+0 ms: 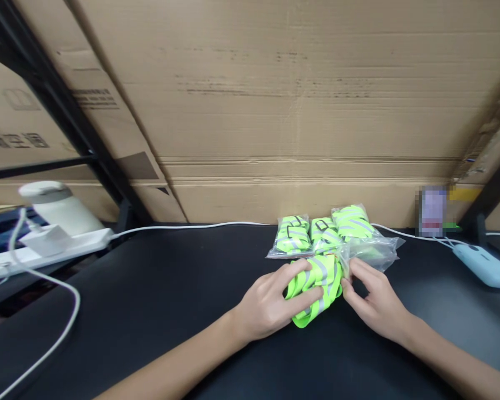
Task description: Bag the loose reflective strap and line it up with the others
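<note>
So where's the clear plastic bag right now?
In the head view, the clear plastic bag lies on the black table, right of centre, pinched by the right hand, just beside the green strap bundle gripped by the left hand.

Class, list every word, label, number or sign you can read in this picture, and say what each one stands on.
None can be read.
Printed block on the tilted cardboard box: too blurred.
Large characters on the left cardboard box: too blurred.
Label by the right edge: pixelated.
Folded reflective band in the left hand and right hand: no text visible.
</note>
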Available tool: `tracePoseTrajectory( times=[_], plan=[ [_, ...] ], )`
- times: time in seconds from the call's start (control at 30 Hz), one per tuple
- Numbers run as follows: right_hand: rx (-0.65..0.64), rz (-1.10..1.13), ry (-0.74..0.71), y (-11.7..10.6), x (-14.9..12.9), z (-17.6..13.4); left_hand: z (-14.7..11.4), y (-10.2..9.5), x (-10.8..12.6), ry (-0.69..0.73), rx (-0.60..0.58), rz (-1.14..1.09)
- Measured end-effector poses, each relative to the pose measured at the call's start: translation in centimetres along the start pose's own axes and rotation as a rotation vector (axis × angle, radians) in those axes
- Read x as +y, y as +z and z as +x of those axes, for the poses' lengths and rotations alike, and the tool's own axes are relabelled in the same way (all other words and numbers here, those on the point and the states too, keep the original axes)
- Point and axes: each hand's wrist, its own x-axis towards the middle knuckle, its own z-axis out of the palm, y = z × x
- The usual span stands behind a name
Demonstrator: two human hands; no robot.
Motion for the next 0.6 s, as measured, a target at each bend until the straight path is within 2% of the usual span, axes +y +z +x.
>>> tracePoseTrajectory(
  times=[0.1, 0.2, 0.3, 0.37, 0.5, 0.6],
  plan=[
    [-0.045, 0.085, 0.014, -0.4, 0.0, -0.1, 0.4, -0.2, 0.1, 0.036, 0.026, 0.027],
    [-0.038, 0.282, 0.081, -0.4, 0.2, 0.0, 0.7, -0.4, 0.2, 0.064, 0.045, 0.047],
    [-0.006, 0.510, 0.290, 0.1, 0.8, 0.3, 0.8, -0.6, 0.2, 0.084, 0.057, 0.046],
    [-0.033, 0.623, 0.449, 0.5, 1.1, 0.4, 0.9, -0.6, 0.2, 0.080, 0.068, 0.034],
    [-0.198, 0.750, 0.739, 0.6, 0.8, 0.4, 0.7, -0.5, 0.2, 0.068, 0.101, 0.026],
    [-0.292, 0.902, 0.802, 0.2, -0.1, 0.1, 0.3, -0.3, 0.5, 0.018, 0.125, -0.003]
  ],
)
